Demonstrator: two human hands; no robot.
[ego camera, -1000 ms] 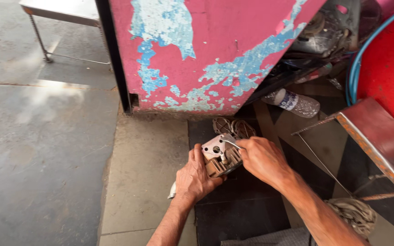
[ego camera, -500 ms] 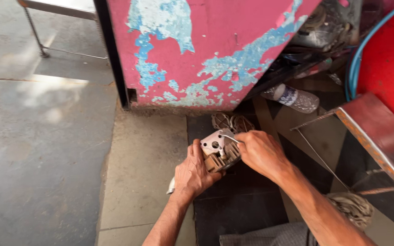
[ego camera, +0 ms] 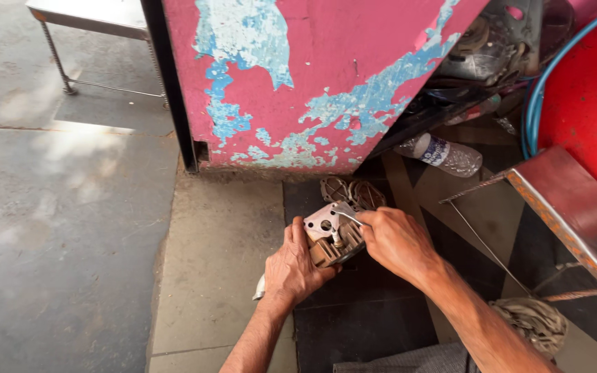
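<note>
My left hand [ego camera: 297, 266] grips a small dirty metal engine part [ego camera: 332, 238] with a pale flat plate on top, holding it low over a dark mat. My right hand [ego camera: 396, 242] is closed around a thin metal tool [ego camera: 345, 214] whose tip rests on the plate's upper edge. Two round ribbed metal pieces [ego camera: 351, 191] lie on the mat just behind the part. Something white [ego camera: 260, 289] sticks out below my left palm; what it is cannot be told.
A pink panel with peeling blue paint [ego camera: 312, 83] stands right behind. A plastic bottle [ego camera: 442, 153] lies at its right foot. A red metal box [ego camera: 566, 207] and red drum [ego camera: 589, 90] stand on the right. A wad of rag [ego camera: 533, 321] lies near my right forearm. Concrete floor [ego camera: 63, 228] spreads left.
Both hands with the part stay in almost the same spot; the tool tip shifts slightly on the plate. The view has tilted a little.
</note>
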